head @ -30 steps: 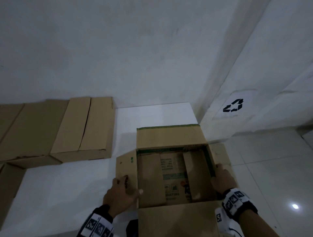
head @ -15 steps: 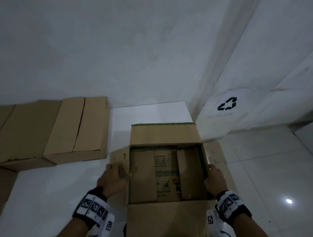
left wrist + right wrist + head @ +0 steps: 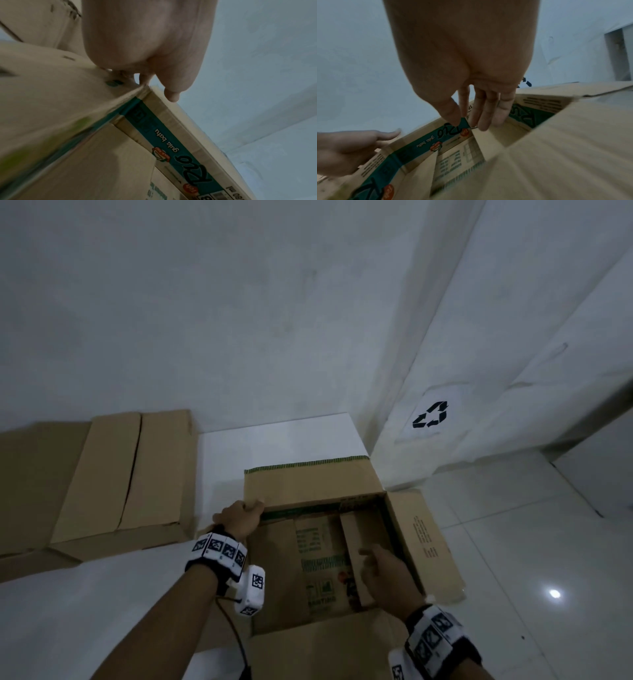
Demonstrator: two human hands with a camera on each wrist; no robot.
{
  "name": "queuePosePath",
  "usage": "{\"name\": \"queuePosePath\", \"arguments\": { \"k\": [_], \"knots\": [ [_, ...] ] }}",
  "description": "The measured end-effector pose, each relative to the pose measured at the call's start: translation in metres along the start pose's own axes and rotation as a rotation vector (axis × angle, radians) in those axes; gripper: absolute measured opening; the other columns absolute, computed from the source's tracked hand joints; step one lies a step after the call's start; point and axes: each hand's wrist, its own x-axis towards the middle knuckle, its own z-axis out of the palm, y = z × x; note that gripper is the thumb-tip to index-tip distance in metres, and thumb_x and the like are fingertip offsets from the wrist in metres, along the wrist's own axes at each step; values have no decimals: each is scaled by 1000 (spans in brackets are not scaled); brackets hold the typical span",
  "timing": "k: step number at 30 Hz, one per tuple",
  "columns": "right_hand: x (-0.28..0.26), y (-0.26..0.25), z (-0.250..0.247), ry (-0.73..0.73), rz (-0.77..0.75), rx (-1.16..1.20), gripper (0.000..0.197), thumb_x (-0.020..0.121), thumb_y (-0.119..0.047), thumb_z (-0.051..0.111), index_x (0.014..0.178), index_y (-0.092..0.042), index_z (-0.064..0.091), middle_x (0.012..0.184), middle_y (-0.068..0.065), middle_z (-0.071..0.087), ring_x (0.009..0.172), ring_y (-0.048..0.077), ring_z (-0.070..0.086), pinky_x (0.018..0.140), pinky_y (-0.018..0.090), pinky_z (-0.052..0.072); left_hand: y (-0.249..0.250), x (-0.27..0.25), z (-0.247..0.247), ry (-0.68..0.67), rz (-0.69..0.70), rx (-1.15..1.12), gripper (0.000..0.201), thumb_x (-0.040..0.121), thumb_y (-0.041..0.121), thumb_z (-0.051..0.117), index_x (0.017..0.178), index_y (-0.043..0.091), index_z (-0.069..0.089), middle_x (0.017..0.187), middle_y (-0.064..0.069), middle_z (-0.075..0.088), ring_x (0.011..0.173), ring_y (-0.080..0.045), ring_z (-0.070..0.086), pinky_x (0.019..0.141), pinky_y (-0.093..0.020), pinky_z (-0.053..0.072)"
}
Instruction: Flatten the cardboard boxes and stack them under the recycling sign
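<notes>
Centrally, at about six o'clock in the head view, an open box (image 3: 329, 546) is seen on the white floor (image 3: 85, 611), its four top flaps folded outward. The far flap (image 3: 308, 484) is edged in green; the right flap (image 3: 424, 546) lies spread toward three o'clock, printed with small dark text. Inside, two bottom flaps are visible, one of them tilted up, over a printed panel.

The left hand (image 3: 239, 517) is placed at the box's far-left corner, at about ten o'clock of the opening, with the thumb on the far flap; in the left wrist view the fingers (image 3: 171, 93) are seen at that corner, but whether the edge is actually pinched cannot be told. The right hand (image 3: 383, 573) is held inside the opening with its fingers (image 3: 484, 119) extended and loosely together, their tips just at the raised inner flap (image 3: 356, 542); nothing is gripped by it.

The recycling sign (image 3: 431, 415) is fixed on the wall at about two o'clock, well apart from the box, with bare tiled floor below it. At nine o'clock, closed boxes (image 3: 130, 477) are lined up against the back wall, near the open box but not touching it. A wall corner projects between the open box and the sign.
</notes>
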Motion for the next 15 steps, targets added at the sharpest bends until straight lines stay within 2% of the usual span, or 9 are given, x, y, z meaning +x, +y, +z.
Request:
{"name": "queuePosePath", "arguments": {
  "k": [2,4,6,8,10,12,15],
  "knots": [
    [3,-12,7,-108,17,68,31,95,-21,53,126,-25,50,105,-5,60,85,10,59,66,22,50,-2,1,4,-5,-4,-47,64,91,64,39,134,20,53,142,-11,48,133,-38,35,111,-46,27],
    [6,-23,14,-174,-5,76,34,96,-22,52,130,-23,48,110,-3,61,88,12,60,67,21,49,-2,-5,5,16,51,-265,43,95,52,43,107,17,65,123,-13,61,119,-34,49,106,-46,36],
    [10,-34,20,-199,-12,83,34,96,-23,52,130,-21,47,112,-1,62,91,14,61,71,25,53,-1,-14,3,44,97,-373,37,98,41,45,94,10,65,103,-10,66,102,-28,57,101,-40,38],
    [16,-43,26,-203,-6,82,33,95,-26,51,127,-19,47,109,2,63,89,17,62,75,33,56,3,-24,-4,90,131,-412,31,99,36,48,88,13,65,93,-5,64,94,-24,56,94,-37,38],
    [22,-54,31,-203,5,103,35,97,-28,49,130,-19,44,113,5,61,89,19,61,77,37,55,8,-35,-16,143,174,-486,32,98,33,50,85,8,66,88,-8,65,88,-26,58,83,-34,42],
    [29,-70,36,-197,17,183,38,100,-31,44,135,-19,40,119,8,59,92,20,59,78,36,52,11,-46,-29,196,217,-552,38,98,32,51,87,-1,65,84,-15,64,83,-27,58,73,-32,40],
    [37,-102,40,-115,14,306,42,101,-38,41,137,-17,39,129,6,55,112,24,56,85,31,46,16,-66,-48,232,304,-651,43,97,34,52,88,-7,61,82,-14,58,79,-22,53,71,-31,37]
  ]
}}
